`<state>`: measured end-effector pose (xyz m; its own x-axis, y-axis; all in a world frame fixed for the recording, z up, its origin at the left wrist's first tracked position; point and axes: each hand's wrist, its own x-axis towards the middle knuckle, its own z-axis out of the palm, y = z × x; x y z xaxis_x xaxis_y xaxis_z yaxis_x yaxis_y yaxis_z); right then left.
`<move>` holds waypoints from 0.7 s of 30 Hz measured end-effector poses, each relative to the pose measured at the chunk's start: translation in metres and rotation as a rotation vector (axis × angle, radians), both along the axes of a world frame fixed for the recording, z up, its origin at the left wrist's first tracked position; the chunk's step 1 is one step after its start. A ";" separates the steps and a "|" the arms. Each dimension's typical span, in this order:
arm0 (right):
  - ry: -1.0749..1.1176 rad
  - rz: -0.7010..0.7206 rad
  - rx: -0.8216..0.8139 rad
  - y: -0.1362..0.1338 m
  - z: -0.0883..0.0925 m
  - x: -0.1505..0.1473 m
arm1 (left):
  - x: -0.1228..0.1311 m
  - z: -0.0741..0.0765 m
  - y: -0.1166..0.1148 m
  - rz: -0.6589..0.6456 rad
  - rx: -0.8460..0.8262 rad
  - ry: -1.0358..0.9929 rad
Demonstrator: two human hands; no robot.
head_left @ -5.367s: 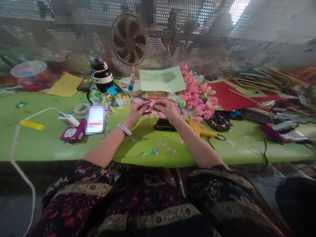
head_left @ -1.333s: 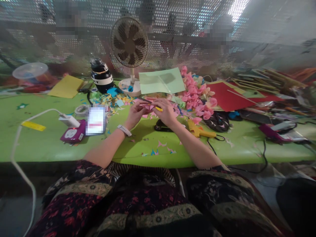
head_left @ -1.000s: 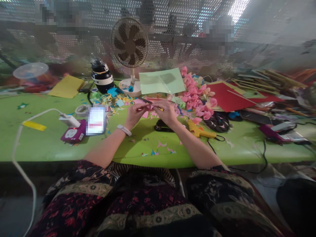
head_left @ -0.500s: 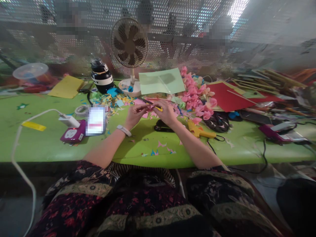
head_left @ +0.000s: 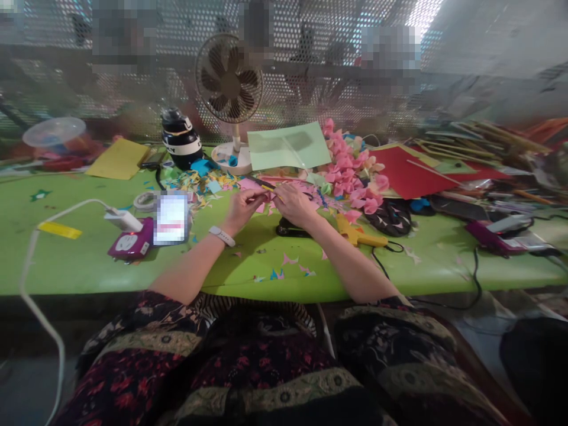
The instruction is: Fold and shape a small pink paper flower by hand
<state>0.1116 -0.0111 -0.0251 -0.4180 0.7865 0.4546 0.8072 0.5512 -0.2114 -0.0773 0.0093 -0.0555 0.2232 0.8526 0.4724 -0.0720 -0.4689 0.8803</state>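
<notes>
My two hands [head_left: 243, 208] [head_left: 293, 204] are meeting beside one dark tool [head_left: 257, 182], grip I cannot tell, one fan [head_left: 229, 86] standing at eleven o'clock

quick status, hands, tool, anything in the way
Left hand pinched; right hand alongside, grip unclear. Dark-and-yellow tool at both hands. Black stapler near right hand, possibly obstructive.

On the table [head_left: 435, 272], the stapler [head_left: 289, 229] lies between the phone [head_left: 171, 219], left, and the glue gun [head_left: 366, 238], right, while behind them the bottle [head_left: 181, 142], fan [head_left: 229, 84], paper sheet [head_left: 288, 148] and paper flowers [head_left: 344, 165] run from left to right.
</notes>
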 end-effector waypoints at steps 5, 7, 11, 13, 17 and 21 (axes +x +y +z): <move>-0.084 -0.015 0.065 -0.002 0.001 -0.001 | 0.001 0.000 0.001 -0.010 0.010 0.021; -0.091 -0.010 0.031 -0.002 0.004 0.000 | 0.000 0.000 0.001 -0.003 0.020 0.033; -0.018 0.018 -0.113 -0.002 0.012 0.004 | -0.001 0.000 0.001 -0.010 0.049 0.041; 0.035 0.025 -0.172 -0.004 0.015 0.005 | -0.002 -0.001 0.002 -0.019 0.046 0.046; 0.082 -0.006 -0.231 -0.009 0.017 0.001 | -0.002 -0.002 0.002 -0.022 -0.012 0.054; 0.094 -0.033 -0.238 -0.011 0.016 -0.003 | -0.001 -0.001 -0.001 -0.025 -0.067 0.038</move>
<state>0.1090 -0.0222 -0.0090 -0.3546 0.8888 0.2903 0.7946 0.4501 -0.4073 -0.0781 0.0086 -0.0562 0.2614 0.8759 0.4055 -0.0494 -0.4074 0.9119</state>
